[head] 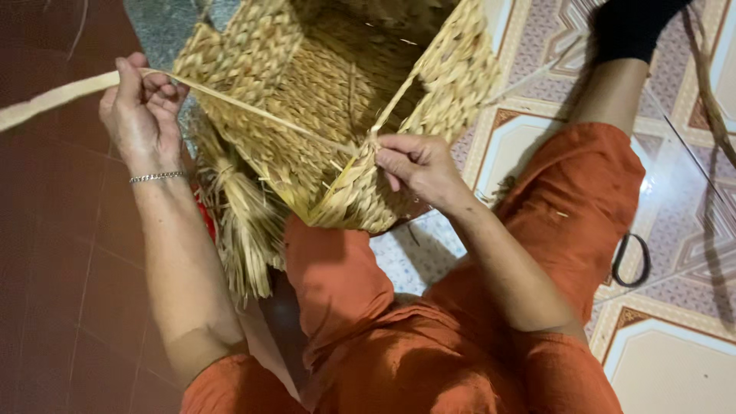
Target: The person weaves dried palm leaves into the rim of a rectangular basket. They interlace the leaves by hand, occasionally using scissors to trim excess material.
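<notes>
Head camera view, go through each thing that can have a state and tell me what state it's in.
woven basket: tipped on its side, unfinished, loose ends trailing
straw strand: pulled taut between both hands
left hand: closed on the strand
right hand: pinching the strand at the basket's rim
straw bundle: loose, frayed
scissors: lying on the tiled floor, partly hidden

Both hands raised before the seated body, arms bare below the elbow.
Left hand (142, 107): fingers curled shut in a pinch, thumb uppermost, wrist extended, forearm running straight back toward the body. Right hand (418, 165): thumb and fingertips (387, 162) pressed together in a closed pinch pointing toward the left hand, wrist bent, forearm angled back and outward from the grip.
</notes>
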